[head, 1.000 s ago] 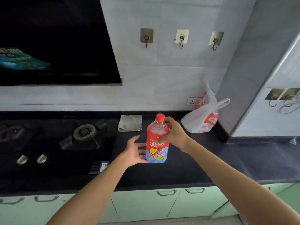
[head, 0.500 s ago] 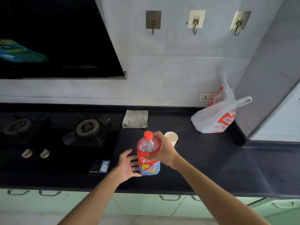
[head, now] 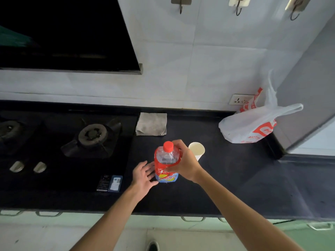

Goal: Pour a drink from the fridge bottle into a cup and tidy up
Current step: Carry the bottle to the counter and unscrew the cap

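A plastic bottle (head: 165,164) with a red cap and a red, blue and yellow label stands upright on the black counter (head: 235,178). My right hand (head: 184,162) wraps around its shoulder from the right. Spread fingers of my left hand (head: 144,176) rest against the bottle's lower left side. Just behind my right hand stands a white paper cup (head: 197,150), partly hidden by that hand; I cannot see into it.
A gas hob (head: 90,138) with two knobs (head: 28,166) fills the counter's left half. A folded grey cloth (head: 152,124) lies at the back, a white and red plastic bag (head: 253,125) by the right wall. A small dark card (head: 109,182) lies at the hob's front edge.
The bottle has come down and nearer to the counter's front, both hands still on it. The view has tilted down, and the paper cup has come into sight.
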Available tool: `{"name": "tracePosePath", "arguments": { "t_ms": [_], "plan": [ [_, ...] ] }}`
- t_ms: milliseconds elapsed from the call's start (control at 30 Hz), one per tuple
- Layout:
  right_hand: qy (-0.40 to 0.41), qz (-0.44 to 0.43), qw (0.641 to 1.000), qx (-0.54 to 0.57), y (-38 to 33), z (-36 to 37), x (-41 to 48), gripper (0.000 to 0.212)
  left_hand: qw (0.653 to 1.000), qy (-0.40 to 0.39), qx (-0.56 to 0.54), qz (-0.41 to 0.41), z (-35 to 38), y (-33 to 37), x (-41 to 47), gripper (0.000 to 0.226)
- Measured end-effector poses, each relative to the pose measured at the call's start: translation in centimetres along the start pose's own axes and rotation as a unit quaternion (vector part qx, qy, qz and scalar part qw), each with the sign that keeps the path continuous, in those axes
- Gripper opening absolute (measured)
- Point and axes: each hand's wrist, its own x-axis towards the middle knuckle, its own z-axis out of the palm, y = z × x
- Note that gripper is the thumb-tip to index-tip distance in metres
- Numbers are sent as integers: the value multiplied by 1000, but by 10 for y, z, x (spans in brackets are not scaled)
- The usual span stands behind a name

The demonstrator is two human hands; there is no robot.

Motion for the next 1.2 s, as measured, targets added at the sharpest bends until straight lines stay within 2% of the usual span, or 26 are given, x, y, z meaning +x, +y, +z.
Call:
{"name": "tracePosePath", "arguments": {
  "t_ms": [367, 633, 733, 767, 800, 867, 900, 1067, 1200],
  "plan": [
    [-17, 39, 999, 22, 12, 10, 6, 76, 991, 22, 110, 69, -12, -6, 3, 30],
    [-15, 33, 999, 12, 26, 17, 7, 77, 982, -18, 159, 104, -15, -8, 1, 29],
    [-11, 17, 1000, 7, 30, 17, 5, 78, 969, -52, 209, 120, -19, -8, 0, 21],
    [-13, 10, 1000, 4, 32, 18, 4, 79, 959, -69, 243, 130, -21, -8, 0, 18],
    [-15, 6, 1000, -1, 33, 18, 4, 80, 944, -86, 286, 143, -24, -9, 1, 30],
    [-25, -1, 999, -23, 35, 18, 4, 81, 901, -114, 385, 161, -30, -9, 2, 69],
    [-32, -4, 998, -45, 35, 18, 4, 81, 877, -123, 432, 169, -31, -8, 1, 77],
    [-58, -22, 981, -185, 18, 2, 0, 80, 784, -169, 533, 269, -28, 7, 4, 89],
    [-32, -8, 955, -294, -21, -19, -4, 60, 752, -191, 557, 297, -16, 23, 9, 96]
  ]
}}
